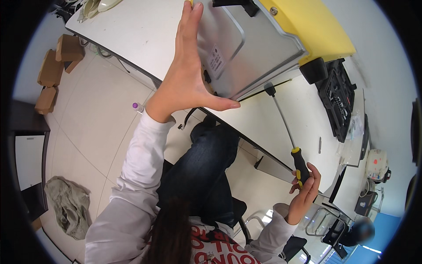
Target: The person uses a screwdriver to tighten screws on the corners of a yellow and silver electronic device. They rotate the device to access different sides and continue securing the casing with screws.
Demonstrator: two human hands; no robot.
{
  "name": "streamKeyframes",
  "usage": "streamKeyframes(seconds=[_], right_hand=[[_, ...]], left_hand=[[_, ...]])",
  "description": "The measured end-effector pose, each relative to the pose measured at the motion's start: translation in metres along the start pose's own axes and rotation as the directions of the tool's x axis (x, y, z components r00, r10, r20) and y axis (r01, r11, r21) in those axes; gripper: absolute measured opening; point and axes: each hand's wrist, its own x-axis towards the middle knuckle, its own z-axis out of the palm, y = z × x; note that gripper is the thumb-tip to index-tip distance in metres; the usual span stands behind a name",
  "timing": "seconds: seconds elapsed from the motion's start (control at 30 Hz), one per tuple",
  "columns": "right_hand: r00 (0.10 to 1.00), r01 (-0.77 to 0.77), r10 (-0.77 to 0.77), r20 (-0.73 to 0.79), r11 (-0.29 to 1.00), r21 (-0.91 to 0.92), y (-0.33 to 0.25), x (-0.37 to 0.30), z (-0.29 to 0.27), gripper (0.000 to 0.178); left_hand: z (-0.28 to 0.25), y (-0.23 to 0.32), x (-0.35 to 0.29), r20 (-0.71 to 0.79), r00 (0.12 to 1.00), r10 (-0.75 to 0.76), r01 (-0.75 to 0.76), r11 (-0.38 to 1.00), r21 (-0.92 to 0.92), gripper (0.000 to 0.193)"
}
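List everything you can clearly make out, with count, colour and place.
Boxy metal-panelled machine: one, yellow and silver, top centre
Long-shafted screwdriver: one, black and yellow handle, in right hand
Flat-topped table: one, white, under the machine
Open tool case: one, black, on table, right
Small flat strip: one, grey, on table near screwdriver
Cardboard boxes: at least three, brown, upper left
Small bottle: one, purple-capped, left of left wrist
Crumpled fabric item: one, khaki, floor, lower left
Rounded appliance: one, white, far right
Metal-framed chairs: at least two, black, lower right
Left hand: one, bare, spread along machine's silver side
Right hand: one, bare, around screwdriver handle
Legs: two, dark blue jeans, centre
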Motion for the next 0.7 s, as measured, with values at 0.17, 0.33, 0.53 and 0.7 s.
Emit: streamKeyframes(seconds=[0.17,0.33,0.53,0.7], right_hand=[[0.976,0.212,-0.215,-0.014,0.97,-0.116,-0.02,-0.002,0.01,0.06],[0.998,0.061,-0.062,-0.004,0.993,-0.103,-0.017,-0.003,0.007,0.042],[1.0,-0.026,0.026,0.013,0.999,-0.03,-0.016,0.001,0.013,0.034],[0.994,0.108,-0.107,0.019,0.965,-0.239,-0.014,0.001,0.013,0.034]], left_hand=[[0.001,0.0,-0.001,-0.011,1.0,0.012,-0.012,1.0,0.01,0.154],[-0.009,0.008,0.005,0.057,0.998,0.03,-0.031,0.999,0.023,0.152],[-0.014,0.012,0.006,0.074,0.997,0.032,-0.034,0.999,0.023,0.148],[-0.013,0.017,0.006,0.082,0.997,-0.003,0.002,1.0,0.022,0.147]])
